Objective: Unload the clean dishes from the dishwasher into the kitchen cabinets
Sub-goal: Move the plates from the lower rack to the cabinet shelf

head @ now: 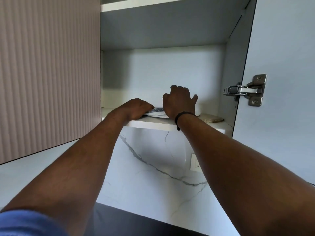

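A: Reaching up from below, both arms stretch into an open wall cabinet [162, 68], white inside, seen from underneath. What is biggest here?

B: The cabinet itself. Its door [279, 57] swings open on the right, and a closed ribbed door [49, 68] sits to the left. Below runs a white marble-veined wall [153, 167], with a dark strip of worktop [127, 222] at the bottom edge.

A: And where are the dishes?

B: On the lowest shelf [153, 122], near its front edge. A low stack of flat plates [157, 111], speckled at the rim, lies between the hands. A round beige disc [212, 119], perhaps a coaster, sits just right of them.

A: What are the hands doing?

B: The left hand [136, 108] rests on the shelf edge with fingers curled at the left rim of the plates; I judge it is steadying the stack so it slides in level. The right hand [179, 101] is above the plates, fingers curled downward. Whether it grips anything I cannot tell, since the fingertips are hidden behind the hand. A dark band [180, 116] circles that wrist.

A: Smaller details? Any writing?

B: A metal hinge [245, 90] joins door and cabinet, and a white wall socket [196, 163] is set in the marble. No brand, label or lettering is legible anywhere.
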